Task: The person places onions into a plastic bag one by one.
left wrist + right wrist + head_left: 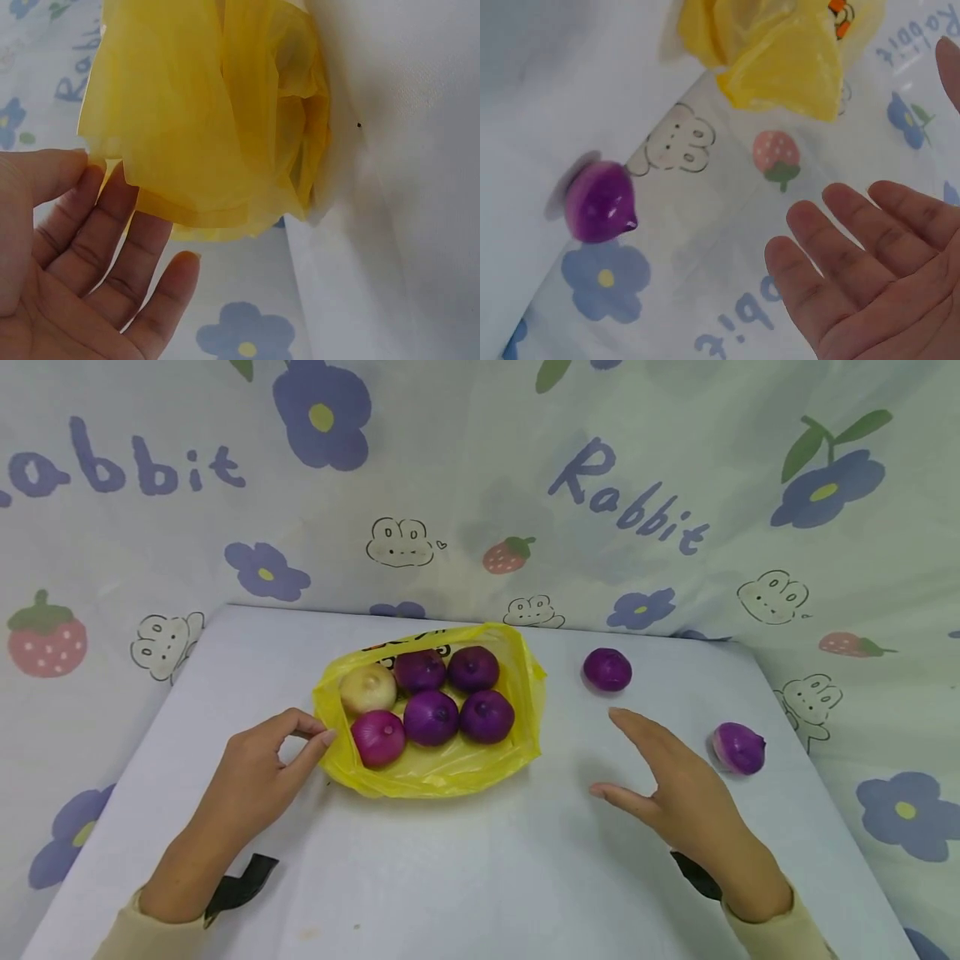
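A yellow plastic bag [442, 785] lies with its mouth spread wide on the table. Inside are several purple onions [431, 718] and one pale yellow onion [368, 688]. My left hand [258, 777] pinches the bag's left rim between thumb and fingertips; the left wrist view shows the thumb and index finger meeting at the yellow film [180, 112]. To the right of the bag, my right hand [686, 793] hovers with fingers extended and thumb apart, holding nothing. Beyond its fingertips sits a purple onion [607, 669], seen also in the right wrist view. Another purple onion [739, 748] lies farther right.
The white table [465, 877] ends at a back edge against a hanging cloth [450, 460] printed with flowers, rabbits and strawberries. The cloth also runs along both sides. Dark straps [243, 883] show at the wrists.
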Demonstrator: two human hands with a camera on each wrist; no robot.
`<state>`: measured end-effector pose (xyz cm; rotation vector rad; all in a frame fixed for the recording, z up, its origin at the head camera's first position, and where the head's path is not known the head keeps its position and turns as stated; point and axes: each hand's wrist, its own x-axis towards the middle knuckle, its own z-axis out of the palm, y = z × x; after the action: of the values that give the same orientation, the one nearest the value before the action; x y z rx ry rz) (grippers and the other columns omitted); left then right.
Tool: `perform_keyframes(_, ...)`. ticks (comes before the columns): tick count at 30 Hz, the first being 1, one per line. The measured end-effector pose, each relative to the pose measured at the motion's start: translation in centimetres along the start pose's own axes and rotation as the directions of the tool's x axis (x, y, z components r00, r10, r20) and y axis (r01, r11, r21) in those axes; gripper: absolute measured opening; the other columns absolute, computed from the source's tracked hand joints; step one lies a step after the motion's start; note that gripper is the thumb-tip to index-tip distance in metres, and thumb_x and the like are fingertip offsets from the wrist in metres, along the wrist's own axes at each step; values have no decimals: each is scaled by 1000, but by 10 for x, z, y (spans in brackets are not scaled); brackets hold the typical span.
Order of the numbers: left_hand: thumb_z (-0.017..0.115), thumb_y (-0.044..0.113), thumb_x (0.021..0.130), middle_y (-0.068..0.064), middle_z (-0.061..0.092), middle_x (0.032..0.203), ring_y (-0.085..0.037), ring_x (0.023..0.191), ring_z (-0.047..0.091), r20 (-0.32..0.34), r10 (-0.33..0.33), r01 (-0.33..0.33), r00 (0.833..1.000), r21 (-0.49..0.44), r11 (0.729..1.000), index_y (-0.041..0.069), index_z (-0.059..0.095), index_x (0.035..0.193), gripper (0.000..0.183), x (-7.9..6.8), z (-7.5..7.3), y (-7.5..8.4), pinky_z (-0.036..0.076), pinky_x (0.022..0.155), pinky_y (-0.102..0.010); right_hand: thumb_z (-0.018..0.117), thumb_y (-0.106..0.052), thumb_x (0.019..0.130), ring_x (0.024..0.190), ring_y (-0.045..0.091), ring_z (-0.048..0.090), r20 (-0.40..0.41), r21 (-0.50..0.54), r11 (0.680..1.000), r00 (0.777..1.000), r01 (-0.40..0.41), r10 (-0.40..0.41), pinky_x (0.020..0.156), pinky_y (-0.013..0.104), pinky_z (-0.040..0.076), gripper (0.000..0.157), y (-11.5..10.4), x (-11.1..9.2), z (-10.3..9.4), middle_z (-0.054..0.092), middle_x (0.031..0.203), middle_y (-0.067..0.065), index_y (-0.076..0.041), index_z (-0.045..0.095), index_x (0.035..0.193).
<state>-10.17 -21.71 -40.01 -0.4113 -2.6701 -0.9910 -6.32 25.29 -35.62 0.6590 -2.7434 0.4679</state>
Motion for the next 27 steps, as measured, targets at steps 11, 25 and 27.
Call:
perform_keyframes(11, 79, 13, 95, -1, 75, 99, -20, 89, 61, 12, -25, 25, 1000, -7, 1000, 12, 70, 105, 13, 0, 0, 1, 45, 71, -15, 86, -44, 87, 135, 45, 51, 22, -7, 956, 956, -293, 294, 99, 64, 48, 86, 21, -11, -5, 54, 150, 21, -5, 47, 153)
perform_keyframes(25, 79, 13, 95, 1, 75, 97, -18, 88, 62, 6, 10, -10, 1000, -3, 1000, 13, 70, 103, 13, 0, 5, -3, 47, 72, -20, 76, -71, 83, 143, 55, 33, 198, -18, 839, 821, -543, 535, 105, 76, 32, 129, 74, -19, -10, 23, 166, 31, 0, 7, 166)
perform_keyframes(27, 79, 13, 95, 1, 75, 98, -19, 88, 62, 9, 0, 0, 1000, -4, 1000, 13, 70, 104, 12, 0, 5, -3, 48, 71, -22, 76, -70, 84, 139, 56, 36, 191, -25, 831, 813, -556, 550, 104, 77, 31, 129, 81, -20, -10, 29, 161, 34, 3, 7, 165)
